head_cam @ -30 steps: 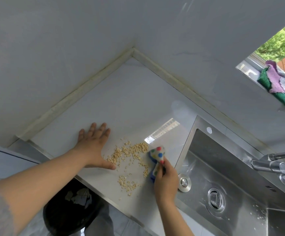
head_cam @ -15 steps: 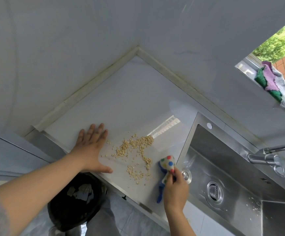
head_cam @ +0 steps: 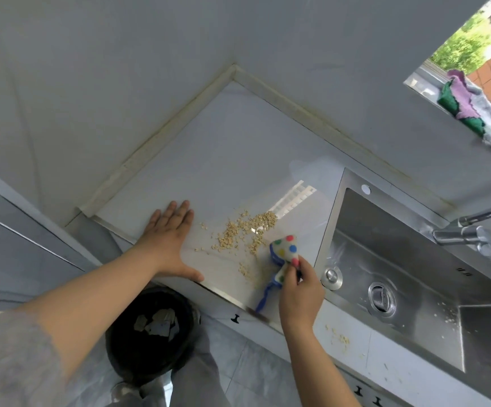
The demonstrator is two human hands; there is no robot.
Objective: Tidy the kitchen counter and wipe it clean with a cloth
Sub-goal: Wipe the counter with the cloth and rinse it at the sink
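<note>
A pile of loose oat flakes (head_cam: 245,230) lies on the pale counter (head_cam: 232,160), with a smaller clump (head_cam: 243,269) nearer the front edge. My right hand (head_cam: 300,292) grips a white cloth with coloured dots (head_cam: 286,248), blue underneath, pressed to the counter just right of the flakes; a blue strip of it hangs over the front edge. My left hand (head_cam: 169,239) rests flat on the counter, fingers straight, left of the flakes.
A steel sink (head_cam: 414,259) with a drain and a few crumbs adjoins the counter on the right; its tap (head_cam: 467,233) is at the far right. A black bin (head_cam: 150,333) stands on the floor below the counter edge. Cloths (head_cam: 473,110) lie on the window sill.
My right hand with the cloth slid back toward the front edge, then pushed up again to the right of the flakes. The flake pile has spread a little. My left hand stayed flat.
</note>
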